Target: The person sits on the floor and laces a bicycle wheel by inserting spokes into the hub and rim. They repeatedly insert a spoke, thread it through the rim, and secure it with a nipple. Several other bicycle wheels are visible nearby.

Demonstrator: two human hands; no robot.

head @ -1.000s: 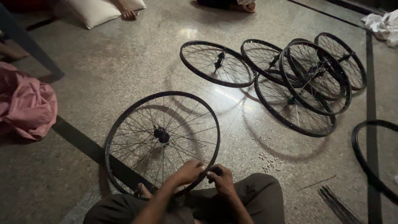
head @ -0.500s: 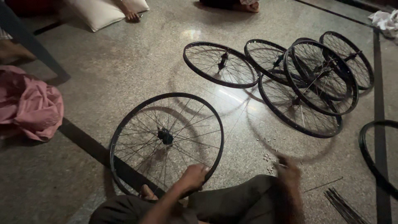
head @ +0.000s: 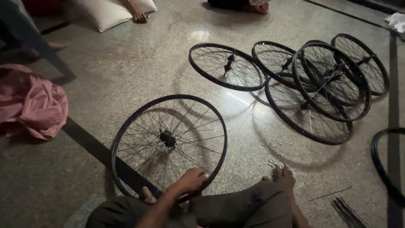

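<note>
Reaching away from the rim since the earlier frame, the right hand (head: 285,177) is now hovering low and right of centre, fingers bunched down onto the scatter of small spoke nipples (head: 274,162) on the stone floor (head: 126,71); whether it is pinching one yet, I cannot tell. Meanwhile the left hand (head: 192,180) is staying curled over the near edge of the spoked wheel (head: 168,145), which is lying flat at lower centre against the person's knees, and appears to be gripping the rim there.

Judging from this, picking up a single nipple is the step, and it is going best with a fingertip pinch on one piece rather than a sweep, while the other hand is marking the spoke being worked on. At upper right, a pile of finished wheels (head: 312,80) is overlapping; a bundle of loose spokes (head: 348,213) is lying at the lower right corner, a pink cloth (head: 33,103) at far left.
</note>
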